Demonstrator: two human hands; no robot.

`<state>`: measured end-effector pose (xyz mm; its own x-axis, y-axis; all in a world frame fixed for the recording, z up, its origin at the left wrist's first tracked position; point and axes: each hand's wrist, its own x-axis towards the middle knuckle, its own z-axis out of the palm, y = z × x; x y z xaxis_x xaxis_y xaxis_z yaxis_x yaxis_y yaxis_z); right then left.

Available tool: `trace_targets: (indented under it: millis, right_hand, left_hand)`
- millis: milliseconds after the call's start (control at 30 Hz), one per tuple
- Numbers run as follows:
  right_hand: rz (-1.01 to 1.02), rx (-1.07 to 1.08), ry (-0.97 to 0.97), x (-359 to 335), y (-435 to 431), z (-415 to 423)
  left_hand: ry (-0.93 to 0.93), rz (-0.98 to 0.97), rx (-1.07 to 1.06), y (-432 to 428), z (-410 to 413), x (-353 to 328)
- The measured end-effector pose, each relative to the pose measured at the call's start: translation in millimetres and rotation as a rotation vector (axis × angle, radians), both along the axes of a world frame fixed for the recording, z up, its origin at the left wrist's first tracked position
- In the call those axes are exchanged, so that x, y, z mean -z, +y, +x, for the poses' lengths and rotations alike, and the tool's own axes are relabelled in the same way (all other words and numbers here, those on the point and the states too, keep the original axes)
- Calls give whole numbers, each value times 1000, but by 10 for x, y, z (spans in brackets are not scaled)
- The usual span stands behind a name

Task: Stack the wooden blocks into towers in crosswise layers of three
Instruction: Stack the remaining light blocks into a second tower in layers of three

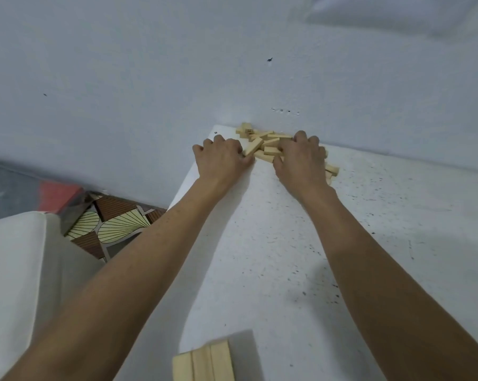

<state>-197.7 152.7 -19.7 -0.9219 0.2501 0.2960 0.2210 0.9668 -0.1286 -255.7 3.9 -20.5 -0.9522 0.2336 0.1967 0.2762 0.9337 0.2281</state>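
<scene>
One tower [204, 361] stands begun at our near desk [259, 257] edge, three blocks across its top. Most lie in a loose pile [265, 144] by the wall [149, 78], where our left hand [222, 158] and right hand [301, 158] curl fingers; whether they grip, we cannot tell.

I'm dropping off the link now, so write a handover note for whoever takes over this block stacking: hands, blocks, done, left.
Left hand: fingers curled at the left edge of the loose block pile; grip cannot be confirmed.
Right hand: curled over the pile's right side; grip hidden too.
Pile: far corner of the table, against the wall.
Done: a tower started at the near edge, three blocks side by side on top.
Left: carry blocks over, lay three crosswise on it, repeat.
</scene>
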Motion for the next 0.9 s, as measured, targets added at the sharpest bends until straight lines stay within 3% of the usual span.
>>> trace_targets:
  millis: [500,900]
  right_hand:
    - [-4,-51,96,26,-38,86]
    - [-513,-66,352,-210,-344,1314]
  left_hand:
    - [59,202,48,-116,69,-44]
    - [-33,417,77,-524,1114,-690]
